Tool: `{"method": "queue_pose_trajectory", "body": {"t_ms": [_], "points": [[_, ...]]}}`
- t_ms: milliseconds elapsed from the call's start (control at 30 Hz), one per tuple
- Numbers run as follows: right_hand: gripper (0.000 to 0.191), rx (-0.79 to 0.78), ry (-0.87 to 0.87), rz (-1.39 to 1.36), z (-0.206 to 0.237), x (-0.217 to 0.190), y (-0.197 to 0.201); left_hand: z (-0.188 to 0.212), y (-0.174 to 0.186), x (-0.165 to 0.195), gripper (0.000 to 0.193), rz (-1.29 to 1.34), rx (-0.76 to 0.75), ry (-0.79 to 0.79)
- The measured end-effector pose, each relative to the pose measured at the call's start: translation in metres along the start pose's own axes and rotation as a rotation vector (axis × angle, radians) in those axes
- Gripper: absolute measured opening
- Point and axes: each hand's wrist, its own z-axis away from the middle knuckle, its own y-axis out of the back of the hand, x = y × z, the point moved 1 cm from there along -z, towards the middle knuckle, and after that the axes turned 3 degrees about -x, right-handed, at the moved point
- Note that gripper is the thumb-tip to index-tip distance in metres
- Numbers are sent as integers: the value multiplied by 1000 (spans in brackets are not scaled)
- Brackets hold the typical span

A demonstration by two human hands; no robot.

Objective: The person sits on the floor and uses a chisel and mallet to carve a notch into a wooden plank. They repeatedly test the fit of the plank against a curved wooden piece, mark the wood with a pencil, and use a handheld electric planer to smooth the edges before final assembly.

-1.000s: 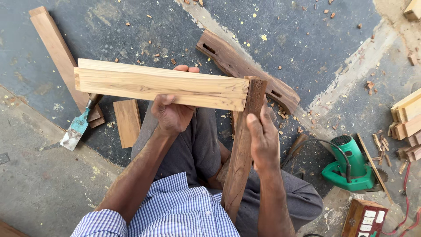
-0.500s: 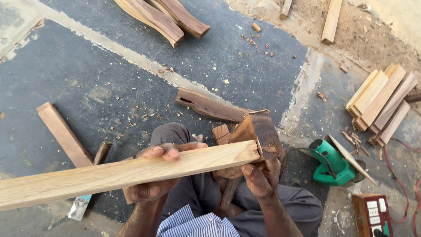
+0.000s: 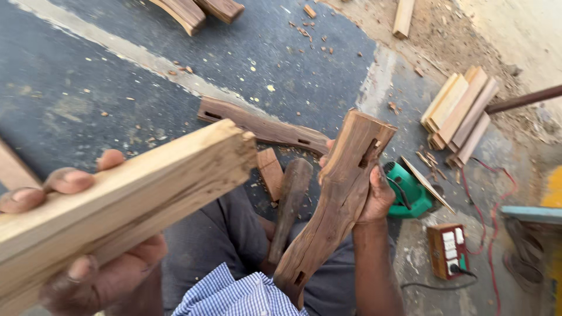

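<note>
My left hand (image 3: 76,246) grips a pale wooden plank (image 3: 134,187) that runs from the lower left up toward the middle, its rough end close to the camera. My right hand (image 3: 374,193) holds a dark, curved wooden leg piece (image 3: 333,205) with slots cut in it, tilted upright, its lower end near my blue checked shirt (image 3: 234,295). The plank and the dark piece are apart. A dark wooden mallet (image 3: 290,205) rests on my lap between them.
On the dark floor lie another slotted dark piece (image 3: 263,126), a small wood block (image 3: 270,172), a green power tool (image 3: 410,190), a stack of pale boards (image 3: 459,117), a small switch box (image 3: 448,248) with a red cable, and curved wood pieces (image 3: 193,11).
The plank and the dark piece, joined before, have come apart. The plank has swung left and closer to the camera; the dark piece now stands alone in my right hand.
</note>
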Motion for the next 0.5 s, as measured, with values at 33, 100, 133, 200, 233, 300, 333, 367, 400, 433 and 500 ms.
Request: {"method": "queue_pose_trajectory", "body": {"t_ms": [33, 100, 133, 200, 233, 300, 333, 367, 400, 433, 500], "points": [[87, -18, -32, -97, 4, 4, 3, 3, 8, -1, 51, -1, 48, 71], [87, -59, -60, -231, 12, 14, 12, 8, 24, -17, 53, -20, 97, 111], [87, -80, -68, -271, 17, 20, 17, 13, 30, -30, 52, -42, 110, 82], [86, -97, -82, -340, 24, 31, 30, 22, 37, -41, 52, -95, 129, 74], [86, -97, -90, -368, 26, 36, 36, 25, 40, -41, 52, -124, 136, 90], [85, -118, -99, -419, 25, 47, 48, 31, 44, -43, 52, -172, 154, 96], [84, -129, -104, -443, 25, 51, 54, 33, 45, -44, 52, -192, 163, 102], [84, -142, -107, -466, 24, 55, 58, 34, 46, -43, 53, -206, 171, 105], [83, -144, -113, -468, 23, 58, 62, 36, 47, -42, 53, -223, 178, 106], [83, -147, -116, -469, 23, 62, 65, 37, 47, -42, 54, -239, 183, 105], [83, -152, -122, -480, 23, 66, 70, 38, 48, -43, 54, -268, 190, 118]]}}
